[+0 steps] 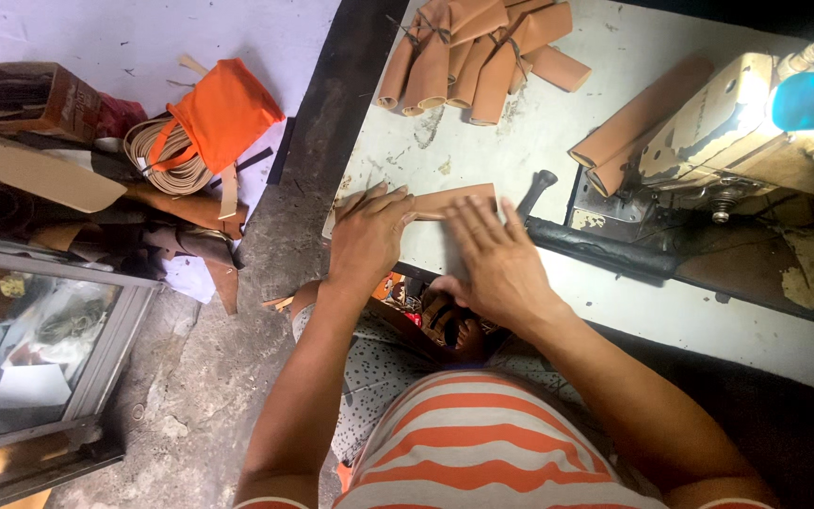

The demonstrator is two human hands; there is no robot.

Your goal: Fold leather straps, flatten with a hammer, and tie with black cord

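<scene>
My left hand [366, 236] and my right hand [494, 256] lie flat, fingers spread, on a tan leather strip [456, 197] at the near edge of a worn white worktable [558, 132]. The strip shows only above and between my fingers. Neither hand grips anything; both press down on the piece. A pile of folded tan leather pieces [473, 52] lies at the far side of the table. A longer rolled tan piece [638, 118] rests beside the sewing machine [756, 123] on the right.
A black handled tool [534, 188] lies just right of my hands, by a black bar [595, 247]. On the floor to the left are an orange bag [220, 111], coiled beige strapping [157, 155], a cardboard box [25, 99] and a glass-fronted cabinet [35, 349].
</scene>
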